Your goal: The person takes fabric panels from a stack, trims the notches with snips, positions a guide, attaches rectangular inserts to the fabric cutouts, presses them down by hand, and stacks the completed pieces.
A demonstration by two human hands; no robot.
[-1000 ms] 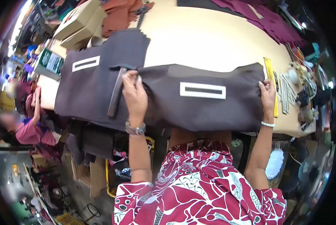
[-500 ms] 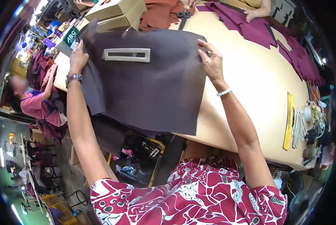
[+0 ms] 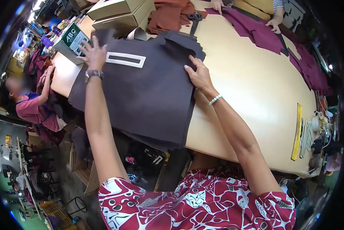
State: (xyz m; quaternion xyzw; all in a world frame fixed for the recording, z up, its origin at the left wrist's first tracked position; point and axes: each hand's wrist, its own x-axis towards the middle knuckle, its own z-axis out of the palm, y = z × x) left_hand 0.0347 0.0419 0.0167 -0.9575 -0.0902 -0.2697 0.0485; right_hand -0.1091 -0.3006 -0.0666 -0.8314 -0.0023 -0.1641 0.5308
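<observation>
1. Dark brown-grey fabric (image 3: 141, 99) takes centre stage, lying across the left part of the pale bench (image 3: 248, 99), its near edge hanging over the side and showing several layers there.
2. On top of it sits a white rectangular frame (image 3: 142, 62), flat, with the dark cloth showing through its long slot.
3. Over to the left hand (image 3: 93, 54), at the cloth's upper left: grip wide, fingers splayed, nothing held, with the green-and-white ABC box (image 3: 73, 41) just beyond the fingertips. Whether the palm touches the cloth, I can't tell.
4. And the right hand (image 3: 199, 74) is at the upper right edge, thumb and fingers slightly parted at the fabric; whether that grip pinches it, I can't tell.
5. Up top, cardboard boxes (image 3: 122, 19) stand beside rust-coloured fabric (image 3: 168, 17), with a dark tool (image 3: 195, 21) close by.
6. Across the bench, a co-worker's hand (image 3: 273, 25) is at maroon fabric (image 3: 252, 28). Far right, a yellow strip (image 3: 297, 132) lies beside pale strips (image 3: 306, 140).
</observation>
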